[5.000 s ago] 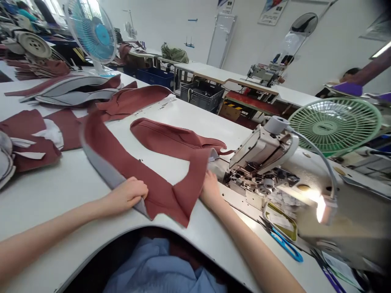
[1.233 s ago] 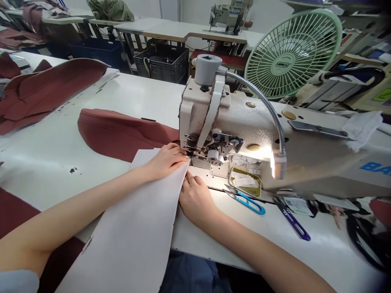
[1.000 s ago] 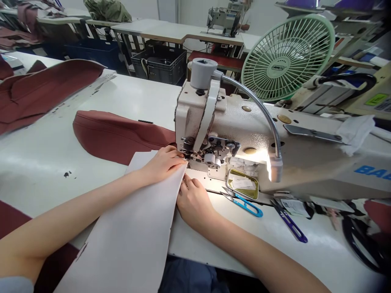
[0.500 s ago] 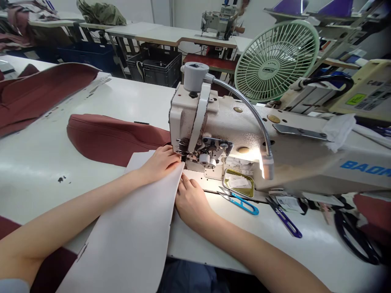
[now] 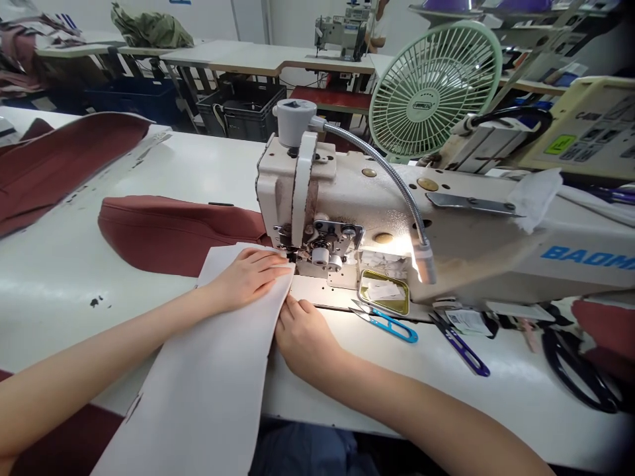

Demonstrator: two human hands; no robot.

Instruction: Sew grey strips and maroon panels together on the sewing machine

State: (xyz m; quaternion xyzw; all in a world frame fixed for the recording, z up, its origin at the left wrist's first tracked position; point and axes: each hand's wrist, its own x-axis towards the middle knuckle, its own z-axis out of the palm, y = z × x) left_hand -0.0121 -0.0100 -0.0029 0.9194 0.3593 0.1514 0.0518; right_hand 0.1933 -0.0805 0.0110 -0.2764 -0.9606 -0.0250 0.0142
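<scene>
A long white panel (image 5: 208, 377) runs from the near edge of the table up to the needle area of the sewing machine (image 5: 297, 192). My left hand (image 5: 248, 279) lies flat on its far end, fingers stretched toward the presser foot. At the panel's right edge, my right hand (image 5: 303, 330) pinches the border between thumb and fingers, just in front of the machine bed. The needle itself is hard to make out behind the left fingertips. Behind the panel rests a stitched dark-red cover piece (image 5: 169, 231), reaching up to the machine head.
Blue thread snips (image 5: 391, 325), purple snips (image 5: 464, 347) and a small metal tray (image 5: 384, 291) lie right of my hands. Black-handled scissors (image 5: 575, 373) are farther right. A green fan (image 5: 436, 92) stands behind the machine. More red material (image 5: 64, 158) lies at left.
The view has shifted slightly, moving the scene left. My left fingers have flattened and spread over the panel, and my right hand sits a little nearer to me along its edge.
</scene>
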